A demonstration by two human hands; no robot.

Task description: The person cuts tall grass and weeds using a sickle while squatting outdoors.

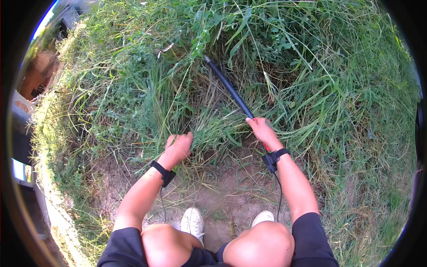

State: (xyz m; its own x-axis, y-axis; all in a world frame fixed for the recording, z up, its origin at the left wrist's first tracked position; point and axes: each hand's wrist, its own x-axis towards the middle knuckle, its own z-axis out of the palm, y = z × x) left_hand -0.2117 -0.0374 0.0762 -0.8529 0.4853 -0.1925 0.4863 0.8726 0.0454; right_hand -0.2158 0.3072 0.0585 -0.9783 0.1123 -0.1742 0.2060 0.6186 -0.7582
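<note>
My right hand (263, 131) is wrapped round a long black-shafted tool (229, 89), with a bit of red showing by the wrist. The shaft slants away to the upper left, and its far end goes in among the grass, where any head or blade is hidden. To the left, my left hand (179, 146) is closed low in the green grass (164, 102), with stems at its fingers. Tall grass and leafy weeds stand before both hands, and dry stalks show beside the shaft.
Bare soil (218, 182) with loose cut stems lies between my hands and my white shoes (192, 222). A black band with a small device and cable (271, 161) sits on each wrist. Beyond the grass at far left are a pale strip and reddish-brown objects (39, 73).
</note>
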